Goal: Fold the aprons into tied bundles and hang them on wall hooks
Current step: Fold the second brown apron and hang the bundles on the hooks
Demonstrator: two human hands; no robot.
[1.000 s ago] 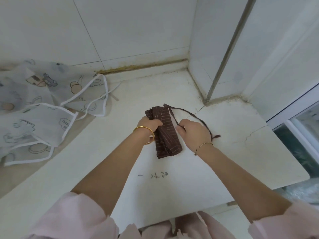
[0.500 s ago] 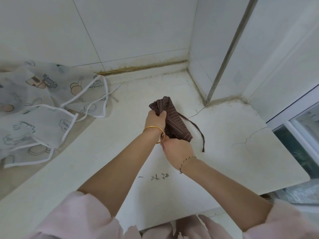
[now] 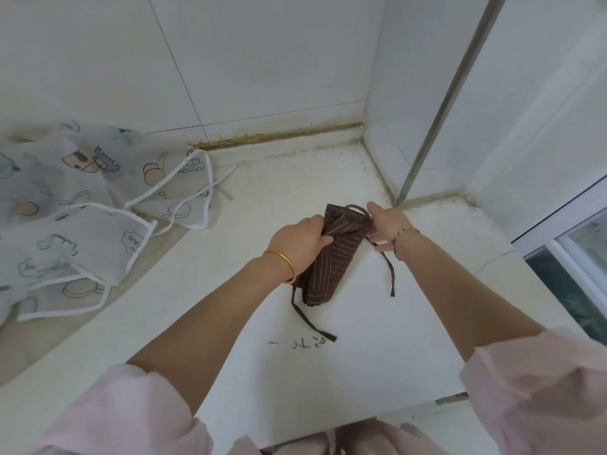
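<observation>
1. Step in hand, as judged: tying off the first bundle. The folding of the brown striped apron (image 3: 330, 269) appeared complete and the binding was under way.
2. Location: the apron sat near the middle of the desk (image 3: 410, 339) as a narrow roll, its long axis running from 1 o'clock to 7 o'clock. Its far end was lifted between the hands.
3. Left grip (image 3: 300, 246): closed round the upper part of the roll from its 9 o'clock side, fingers curled into the cloth.
4. Right grip (image 3: 389, 224): set against the roll's 3 o'clock side. Its fingers were mostly hidden behind the cloth, so it could not be told whether it pinched the tie or only steadied the roll.
5. Tie (image 3: 356, 209): a loop crossed the top of the roll. One loose tail trailed to 5 o'clock and another to 6 o'clock past the lower end, both lying on the desk.
6. Outstanding: a patterned apron (image 3: 82, 205) lay unfolded at 9 o'clock, well apart. No wall hook was in view.
7. Next move, as judged: gather both tails, draw them snug and knot them while the left grip prevents unrolling. A loop should be left free for hanging.
</observation>
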